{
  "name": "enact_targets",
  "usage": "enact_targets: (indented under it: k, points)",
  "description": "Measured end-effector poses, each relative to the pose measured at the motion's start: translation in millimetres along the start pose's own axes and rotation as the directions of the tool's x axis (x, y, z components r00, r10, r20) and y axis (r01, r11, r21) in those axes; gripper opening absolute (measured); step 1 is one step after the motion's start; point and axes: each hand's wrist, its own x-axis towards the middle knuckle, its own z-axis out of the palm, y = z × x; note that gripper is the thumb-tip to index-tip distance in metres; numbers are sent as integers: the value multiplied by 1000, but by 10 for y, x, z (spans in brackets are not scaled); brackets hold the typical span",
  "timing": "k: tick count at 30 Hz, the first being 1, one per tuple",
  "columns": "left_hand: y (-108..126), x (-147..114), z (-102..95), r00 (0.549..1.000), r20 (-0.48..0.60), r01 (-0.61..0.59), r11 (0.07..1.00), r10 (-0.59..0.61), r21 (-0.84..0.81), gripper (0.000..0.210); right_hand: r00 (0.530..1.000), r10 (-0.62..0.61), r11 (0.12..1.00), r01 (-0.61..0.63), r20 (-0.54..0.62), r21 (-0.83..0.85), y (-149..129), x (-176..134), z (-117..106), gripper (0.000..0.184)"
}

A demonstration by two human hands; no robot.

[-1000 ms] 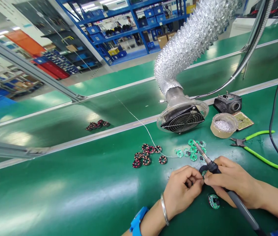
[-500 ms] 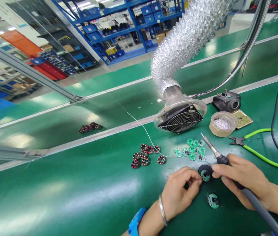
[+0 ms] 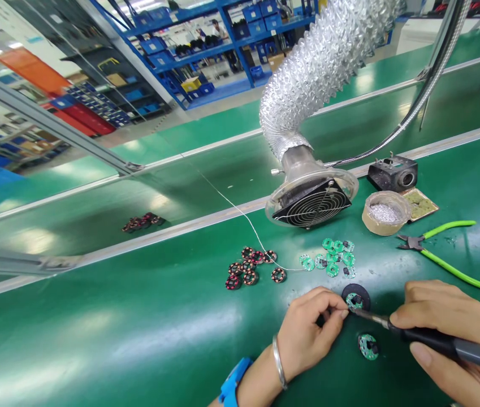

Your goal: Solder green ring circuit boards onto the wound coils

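My right hand [image 3: 455,325] is wrapped round the dark handle of a soldering iron [image 3: 428,337], whose tip points left. The tip meets the lower edge of a small round green circuit board [image 3: 353,301], which sits on a black ring-shaped holder [image 3: 362,292]. At the left edge of that board, my left hand [image 3: 311,325] has thumb and forefinger pinched together; what is between them is too small to make out. Just below, a second round board with a black part [image 3: 368,346] lies on the green bench.
Several green boards [image 3: 332,257] and copper-wound coils [image 3: 248,265] lie beyond my hands, with a thin solder wire [image 3: 251,226] running between. An extractor hood [image 3: 314,203] hangs above. To the right are a tub of metal bits [image 3: 384,213], an iron stand [image 3: 392,172] and green-handled cutters [image 3: 418,243].
My right hand has turned the soldering iron from pointing up and away to pointing left, bringing its tip down onto the board. My left hand has stayed put.
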Motion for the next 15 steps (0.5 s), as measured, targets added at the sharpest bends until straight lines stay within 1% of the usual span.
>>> enact_targets:
  k: [3,5,8,15]
  points:
    - [1,4,4,1000,-6,-2,1000,2,4,8,998,2,1000,-1,-69,19,2,6,74,28]
    - [5,8,4,1000,-7,3,1000,-3,9,8,996,3,1000,0,-87,29,6,7,106,28]
    - [7,11,2,1000,-4,7,1000,-7,11,8,996,-8,999,11,-84,41,11,5,120,29]
    - [4,7,7,1000,-7,3,1000,-3,11,8,997,6,999,-3,-73,38,7,4,105,29]
